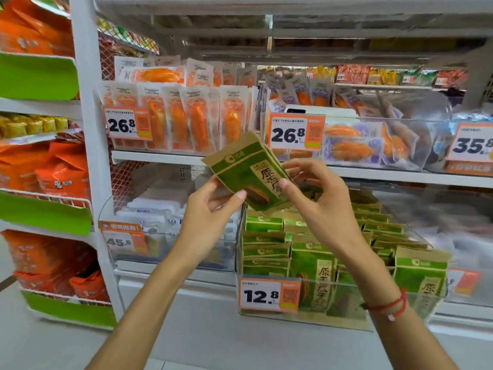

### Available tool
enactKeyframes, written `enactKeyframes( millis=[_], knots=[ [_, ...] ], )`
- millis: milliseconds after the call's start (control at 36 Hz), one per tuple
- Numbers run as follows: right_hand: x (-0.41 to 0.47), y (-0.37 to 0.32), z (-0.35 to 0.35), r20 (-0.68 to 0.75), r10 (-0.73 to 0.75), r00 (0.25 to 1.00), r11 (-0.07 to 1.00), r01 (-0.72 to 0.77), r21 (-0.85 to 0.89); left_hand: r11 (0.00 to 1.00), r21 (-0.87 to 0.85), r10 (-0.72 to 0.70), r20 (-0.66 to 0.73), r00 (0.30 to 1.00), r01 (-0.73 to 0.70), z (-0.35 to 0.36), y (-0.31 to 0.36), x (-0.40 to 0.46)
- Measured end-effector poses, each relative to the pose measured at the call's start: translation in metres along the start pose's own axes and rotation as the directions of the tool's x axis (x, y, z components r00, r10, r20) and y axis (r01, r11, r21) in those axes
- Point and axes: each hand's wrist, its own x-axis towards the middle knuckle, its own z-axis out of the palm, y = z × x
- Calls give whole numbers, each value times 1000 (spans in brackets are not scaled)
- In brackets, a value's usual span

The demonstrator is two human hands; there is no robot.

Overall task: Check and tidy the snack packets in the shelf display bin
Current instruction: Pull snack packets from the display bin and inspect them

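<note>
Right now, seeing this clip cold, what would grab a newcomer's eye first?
Dead centre, the left hand and right hand hold a tilted stack of green packets in front of the shelves. Just below sits the clear bin of matching green packets, with an orange 12.8 price tag on its front. Orange snack packs fill the shelf above, at left.

At far right we see the 35.8 price tag [473, 143] cut off by the frame edge; bins [453, 209] below it are blurred.
</note>
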Motion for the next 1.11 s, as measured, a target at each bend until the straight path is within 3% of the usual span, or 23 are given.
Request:
enactKeyframes(
  millis=[83,167,306,472,583,667,806,944,1111],
  knots=[
    [13,12,0,118,102,988,995,-102,-12,998,15,-56,38,998,56,-7,-15,5],
    [13,22,8,134,119,984,993,-115,-32,990,65,-129,115,985,122,-15,-28,10],
    [17,38,23,221,206,953,961,-154,-230,968,183,-205,179,962,172,-26,-47,19],
    [21,40,17,252,214,944,962,-159,-222,977,177,-152,167,974,122,-25,-51,23],
    [20,38,17,208,166,964,965,-115,-235,998,54,-29,72,997,25,-15,-44,22],
    [19,38,14,216,179,960,964,-127,-233,1000,-15,-23,61,998,24,-12,-42,23],
    [16,46,15,280,206,938,956,-132,-263,991,109,-92,159,983,75,-6,-53,19],
    [12,47,23,135,76,988,986,-54,-157,930,363,-153,252,956,54,3,-67,16],
    [9,54,29,257,148,955,962,-78,-263,959,276,-92,113,989,58,11,-67,16]
  ],
)
